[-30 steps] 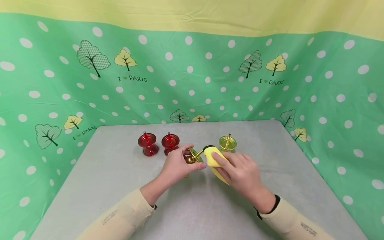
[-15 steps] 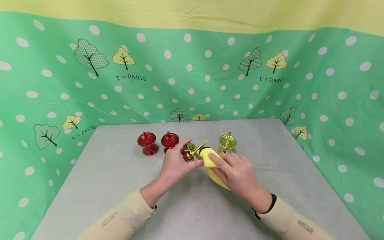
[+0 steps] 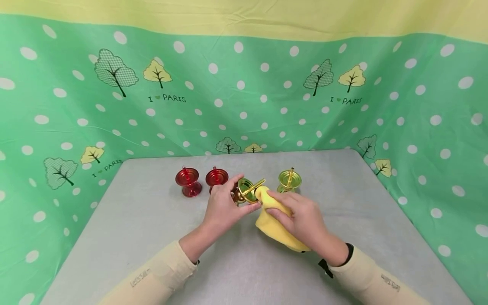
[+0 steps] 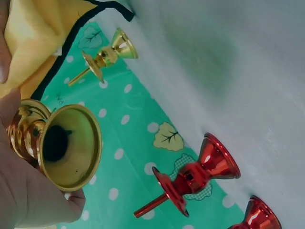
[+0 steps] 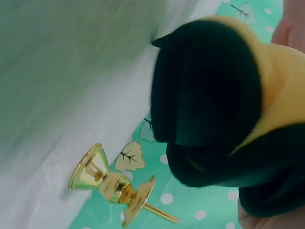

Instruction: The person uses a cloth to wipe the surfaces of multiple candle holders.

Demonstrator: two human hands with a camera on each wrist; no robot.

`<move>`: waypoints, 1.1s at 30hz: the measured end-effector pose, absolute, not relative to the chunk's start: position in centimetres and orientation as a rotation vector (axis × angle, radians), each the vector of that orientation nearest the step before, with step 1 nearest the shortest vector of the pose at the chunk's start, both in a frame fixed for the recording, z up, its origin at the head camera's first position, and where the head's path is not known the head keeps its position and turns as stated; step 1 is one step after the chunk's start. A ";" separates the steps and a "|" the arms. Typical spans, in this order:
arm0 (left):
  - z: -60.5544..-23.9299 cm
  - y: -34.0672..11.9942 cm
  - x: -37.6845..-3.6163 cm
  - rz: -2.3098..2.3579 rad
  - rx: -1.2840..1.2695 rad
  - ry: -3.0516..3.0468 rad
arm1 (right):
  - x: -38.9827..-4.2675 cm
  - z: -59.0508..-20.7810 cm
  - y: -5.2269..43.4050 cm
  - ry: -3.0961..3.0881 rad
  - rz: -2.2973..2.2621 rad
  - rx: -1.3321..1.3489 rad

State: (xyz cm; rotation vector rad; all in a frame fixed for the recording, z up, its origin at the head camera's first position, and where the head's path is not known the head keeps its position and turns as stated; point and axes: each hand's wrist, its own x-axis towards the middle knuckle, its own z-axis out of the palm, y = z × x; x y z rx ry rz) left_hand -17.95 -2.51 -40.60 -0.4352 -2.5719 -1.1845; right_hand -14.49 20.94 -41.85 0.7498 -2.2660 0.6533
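Observation:
Tilted in my left hand is a gold candle holder, its dish and thin central stem facing up and to the right. The left wrist view looks into the hollow base, with fingers around the narrow middle. My right hand pinches a yellow cloth with black edging, its bunched end right at the dish's right rim. Loose cloth hangs below that hand. In the right wrist view, the black edging hides the held candle holder.
Two red candle holders stand on the grey table behind and left of my left hand, the nearer one partly covered by it. Another gold candle holder stands behind my right hand. A green dotted cloth backdrop surrounds the table.
The cloth has moved from the stem's tip to the dish's rim, with more of it hanging down now. My left hand has turned the gold candle holder's dish further toward the head camera.

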 end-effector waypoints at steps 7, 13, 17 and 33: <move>-40.7 -2.9 -17.9 -1.084 -0.577 -2.515 | -14.6 -40.7 20.7 -2.513 1.268 0.637; -40.6 -3.0 -18.2 -0.942 -0.668 -2.467 | -15.4 -40.6 19.9 -2.637 1.728 0.371; -40.8 -2.9 -18.4 -0.813 -0.689 -2.465 | -15.8 -41.0 18.9 -2.593 1.906 0.260; -41.9 -2.7 -18.4 -0.720 -0.906 -2.387 | -16.7 -41.7 18.5 -2.618 1.893 0.155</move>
